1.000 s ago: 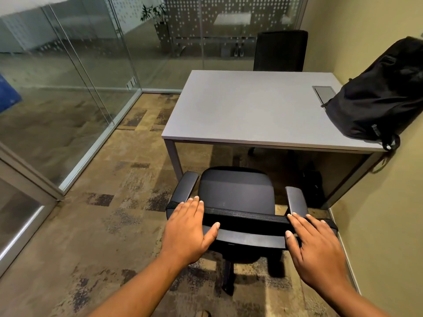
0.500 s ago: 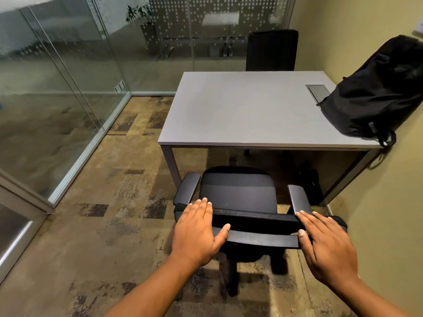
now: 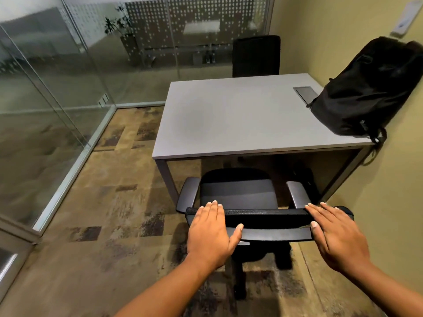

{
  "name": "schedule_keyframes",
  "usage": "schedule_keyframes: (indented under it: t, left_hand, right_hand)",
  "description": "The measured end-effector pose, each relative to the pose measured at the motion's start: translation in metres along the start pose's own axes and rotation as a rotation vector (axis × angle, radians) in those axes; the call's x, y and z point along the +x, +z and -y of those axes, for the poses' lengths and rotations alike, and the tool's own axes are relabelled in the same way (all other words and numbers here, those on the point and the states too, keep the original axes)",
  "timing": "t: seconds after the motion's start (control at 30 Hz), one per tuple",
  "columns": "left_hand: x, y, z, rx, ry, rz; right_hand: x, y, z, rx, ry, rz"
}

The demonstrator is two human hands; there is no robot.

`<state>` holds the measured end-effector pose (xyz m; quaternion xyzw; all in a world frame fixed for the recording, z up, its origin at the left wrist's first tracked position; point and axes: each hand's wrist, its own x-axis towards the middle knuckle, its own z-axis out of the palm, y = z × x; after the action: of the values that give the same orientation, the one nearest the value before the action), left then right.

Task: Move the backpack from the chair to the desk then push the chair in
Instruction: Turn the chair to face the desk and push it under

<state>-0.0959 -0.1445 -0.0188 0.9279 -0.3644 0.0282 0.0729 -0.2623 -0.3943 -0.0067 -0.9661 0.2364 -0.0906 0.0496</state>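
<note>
- The backpack (image 3: 366, 92) sits at the upper right of the frame on the worktop (image 3: 240, 120), leaning on the wall, so step 1 looks done.
- Left hand (image 3: 211, 234) and right hand (image 3: 336, 236) lie spread and flat on the chair (image 3: 238, 193) backrest top, ready to push.
- The seat front is just reaching the worktop edge.

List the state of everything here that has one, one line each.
Backpack: on the desk, leaning against the wall.
Desk: bare except for the backpack; cable hatch shut.
Chair: seat empty, front just under the desk edge, not yet fully in.
Left hand: flat on the chair's backrest.
Right hand: flat on the backrest.
Far chair: tucked at the desk's far side.
</note>
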Motion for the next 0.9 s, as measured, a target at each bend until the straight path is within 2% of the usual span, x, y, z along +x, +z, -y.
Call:
schedule_keyframes:
  t: [0.43, 0.9]
  left_hand:
    - [0.029, 0.006, -0.004, 0.021, -0.013, -0.013]
    - [0.069, 0.000, -0.022, 0.037, -0.120, -0.028]
  right_hand:
    - [0.031, 0.006, -0.016, -0.018, 0.001, 0.034]
    - [0.078, 0.005, -0.038, 0.039, -0.071, 0.031]
